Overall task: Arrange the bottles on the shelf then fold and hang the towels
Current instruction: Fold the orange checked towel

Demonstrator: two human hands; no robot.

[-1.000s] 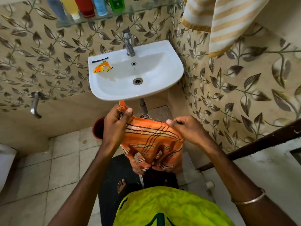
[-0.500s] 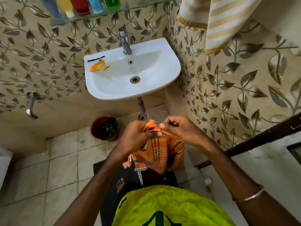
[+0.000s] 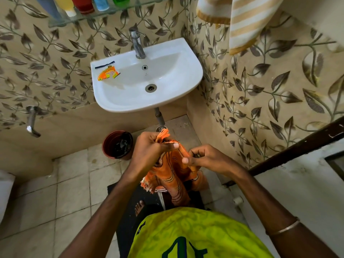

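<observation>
The left hand (image 3: 149, 151) and right hand (image 3: 206, 161) pinch the orange towel (image 3: 171, 175) mid-fold, so next probably comes matching its edges.

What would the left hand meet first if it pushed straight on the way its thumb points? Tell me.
Likely the right hand: the left hand has its thumb pointing across the orange towel toward it, though depth is unclear.

Sink (image 3: 193, 79) and right wall (image 3: 260, 101) hem the front.
</observation>
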